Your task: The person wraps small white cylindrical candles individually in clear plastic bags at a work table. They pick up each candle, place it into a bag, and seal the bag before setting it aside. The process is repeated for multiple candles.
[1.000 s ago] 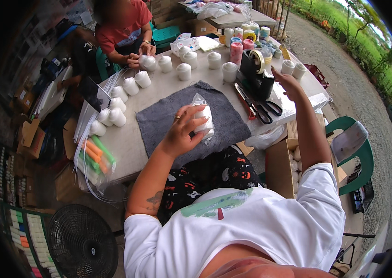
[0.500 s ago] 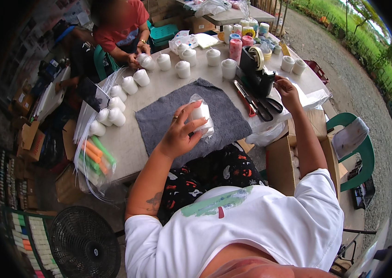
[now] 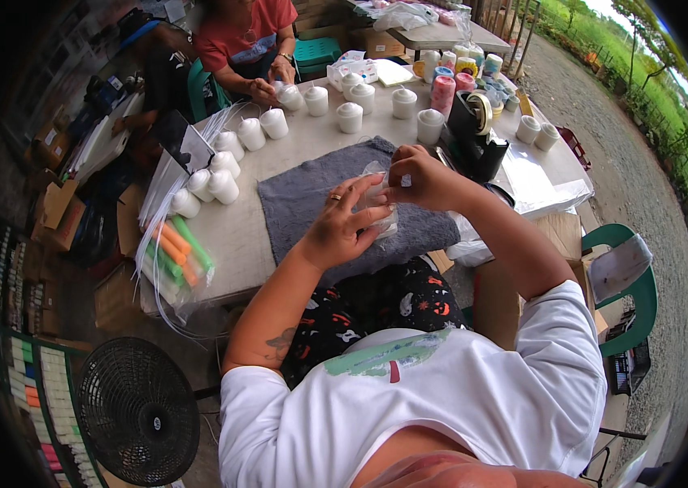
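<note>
A white candle wrapped in clear plastic (image 3: pixel 388 226) lies on a dark grey towel (image 3: pixel 295 195), partly hidden by my hands. My left hand (image 3: pixel 342 226) curls its thumb and fingers about the candle and holds it. At the upper end of the wrap, my right hand (image 3: pixel 425 177) is closed in a pinch. Whatever sits between those fingertips is too small to make out. Just beyond my right hand stands a black tape dispenser (image 3: pixel 474 146) with a roll of tape on it.
Several white candles (image 3: pixel 403 103) line the table's far and left sides. Green and orange sticks in plastic (image 3: pixel 177 252) lie at the left edge. Across the table, a co-worker's hands (image 3: pixel 272 85) handle another candle. A black fan (image 3: pixel 139 411) stands lower left; a green chair (image 3: pixel 645 305) is at right.
My right hand has come from the tape dispenser leftward to the wrapped candle. My left hand stays on the candle. The whole view has shifted slightly.
</note>
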`<state>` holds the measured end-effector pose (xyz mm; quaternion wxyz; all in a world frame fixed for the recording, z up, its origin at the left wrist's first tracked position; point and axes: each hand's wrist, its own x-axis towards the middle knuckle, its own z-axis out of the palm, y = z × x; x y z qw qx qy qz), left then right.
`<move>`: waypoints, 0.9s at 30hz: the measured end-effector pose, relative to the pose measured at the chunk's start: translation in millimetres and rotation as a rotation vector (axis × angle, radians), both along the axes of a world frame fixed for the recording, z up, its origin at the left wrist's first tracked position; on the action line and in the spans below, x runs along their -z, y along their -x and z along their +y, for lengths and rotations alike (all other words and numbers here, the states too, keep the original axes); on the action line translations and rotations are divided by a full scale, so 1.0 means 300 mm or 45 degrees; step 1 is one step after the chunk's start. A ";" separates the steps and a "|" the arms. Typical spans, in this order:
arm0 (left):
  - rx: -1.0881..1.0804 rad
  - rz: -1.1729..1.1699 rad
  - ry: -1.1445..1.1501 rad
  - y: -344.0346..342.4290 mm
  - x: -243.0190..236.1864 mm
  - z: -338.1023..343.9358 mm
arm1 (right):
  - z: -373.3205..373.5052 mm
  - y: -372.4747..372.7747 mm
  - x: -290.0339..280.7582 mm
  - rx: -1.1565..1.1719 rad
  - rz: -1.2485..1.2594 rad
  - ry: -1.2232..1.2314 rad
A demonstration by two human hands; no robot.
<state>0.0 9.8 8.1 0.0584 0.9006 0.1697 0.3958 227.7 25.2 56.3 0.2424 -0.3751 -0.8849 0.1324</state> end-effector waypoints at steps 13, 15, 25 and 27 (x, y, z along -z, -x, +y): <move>0.030 -0.476 0.493 -0.043 0.088 0.007 | -0.207 0.051 0.068 -0.014 0.670 -0.083; 0.068 -0.435 0.558 -0.048 0.082 0.011 | -0.189 0.062 0.093 0.024 0.515 -0.261; 0.172 -0.487 0.782 -0.084 0.074 0.002 | -0.195 0.055 0.046 0.099 0.762 -0.042; 0.186 -0.501 0.801 -0.094 0.075 -0.001 | -0.199 0.042 0.045 0.067 0.682 -0.121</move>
